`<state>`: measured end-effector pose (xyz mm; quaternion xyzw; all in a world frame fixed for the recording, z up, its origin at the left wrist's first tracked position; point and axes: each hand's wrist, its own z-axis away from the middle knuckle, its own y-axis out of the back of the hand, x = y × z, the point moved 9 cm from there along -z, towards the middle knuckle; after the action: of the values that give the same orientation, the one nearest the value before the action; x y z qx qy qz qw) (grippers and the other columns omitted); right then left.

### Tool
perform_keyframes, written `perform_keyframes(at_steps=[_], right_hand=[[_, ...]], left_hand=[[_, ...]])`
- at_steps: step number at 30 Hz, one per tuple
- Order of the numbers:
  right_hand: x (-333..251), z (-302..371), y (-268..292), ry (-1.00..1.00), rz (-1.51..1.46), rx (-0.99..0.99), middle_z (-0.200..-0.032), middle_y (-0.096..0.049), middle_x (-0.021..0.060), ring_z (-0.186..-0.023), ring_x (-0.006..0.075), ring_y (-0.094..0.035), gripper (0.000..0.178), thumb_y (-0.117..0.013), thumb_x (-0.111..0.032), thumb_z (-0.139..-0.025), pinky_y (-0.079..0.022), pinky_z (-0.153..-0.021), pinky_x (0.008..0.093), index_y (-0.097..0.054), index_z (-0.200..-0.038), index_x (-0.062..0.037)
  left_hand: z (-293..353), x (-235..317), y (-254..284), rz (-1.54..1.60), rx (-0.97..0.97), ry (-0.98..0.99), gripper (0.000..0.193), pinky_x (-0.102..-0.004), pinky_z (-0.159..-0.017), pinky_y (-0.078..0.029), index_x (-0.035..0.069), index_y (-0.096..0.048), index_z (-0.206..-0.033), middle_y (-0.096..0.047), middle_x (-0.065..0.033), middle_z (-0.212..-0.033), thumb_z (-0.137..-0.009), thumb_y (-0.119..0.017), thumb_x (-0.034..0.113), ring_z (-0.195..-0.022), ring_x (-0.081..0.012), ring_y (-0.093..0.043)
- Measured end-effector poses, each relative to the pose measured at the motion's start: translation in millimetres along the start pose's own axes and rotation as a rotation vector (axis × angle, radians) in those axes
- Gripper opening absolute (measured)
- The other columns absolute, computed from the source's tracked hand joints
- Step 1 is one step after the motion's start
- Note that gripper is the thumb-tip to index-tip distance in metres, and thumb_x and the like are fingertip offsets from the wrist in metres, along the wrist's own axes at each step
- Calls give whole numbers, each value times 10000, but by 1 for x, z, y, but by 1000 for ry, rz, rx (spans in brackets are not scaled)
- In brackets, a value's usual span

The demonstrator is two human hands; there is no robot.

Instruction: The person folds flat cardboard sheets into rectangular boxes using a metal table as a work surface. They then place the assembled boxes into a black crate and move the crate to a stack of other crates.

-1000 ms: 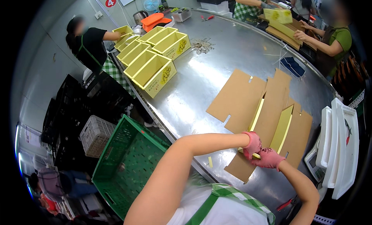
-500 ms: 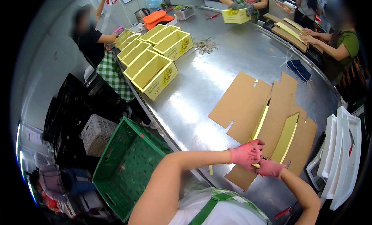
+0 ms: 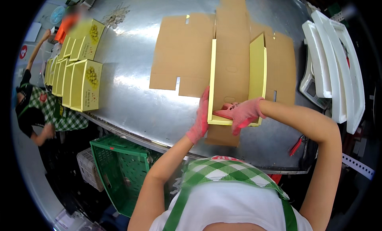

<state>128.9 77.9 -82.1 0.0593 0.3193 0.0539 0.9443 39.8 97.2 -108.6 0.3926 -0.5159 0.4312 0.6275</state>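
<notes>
Cardboard box [image 3: 232,71], long axis near-to-far, folded end [image 3: 219,121] nearest

The left hand [image 3: 201,120] lies against the left side of a partly folded carton [image 3: 232,77] on the counter [image 3: 131,119], the right hand [image 3: 243,112] over its near wall

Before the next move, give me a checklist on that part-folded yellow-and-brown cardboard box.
1. Pink-gloved left hand against the outside of the yellow cardboard left wall: ok.
2. Pink-gloved right hand at the near end of the part-folded yellow-and-brown cardboard box: ok.
3. Left wall and yellow cardboard right wall both raised: ok.
4. Brown cardboard panel at the far end folded up: not ok, it lies flat.
5. Near corners locked: cannot tell.
6. Red-handled metal hand tool apart from the cardboard: ok.
</notes>
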Motion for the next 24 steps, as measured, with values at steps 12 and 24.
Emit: perform_keyframes(at_steps=[12,24], right_hand=[[8,-20,3,76,-49,-138,-1423,-230,178,-1328,374,-210,1108,-798,-371,-542,-253,-1055,446,-178,-1443,-188],[10,-24,-6,62,60,-306,-1467,-141,177,-1361,345,-154,1177,-822,-367,-509,-226,-1083,423,-151,-1453,-152]], left_hand=[[0,-9,0,100,3,119,572,-354,-1032,-324,80,-235,-1415,-348,-87,-1367,-922,-476,242,-1259,-206,-350],[21,-79,-14,300,-18,247,432,-345,-905,-467,96,-339,-1329,-460,-94,-1258,-955,-414,301,-1122,-194,-499]])
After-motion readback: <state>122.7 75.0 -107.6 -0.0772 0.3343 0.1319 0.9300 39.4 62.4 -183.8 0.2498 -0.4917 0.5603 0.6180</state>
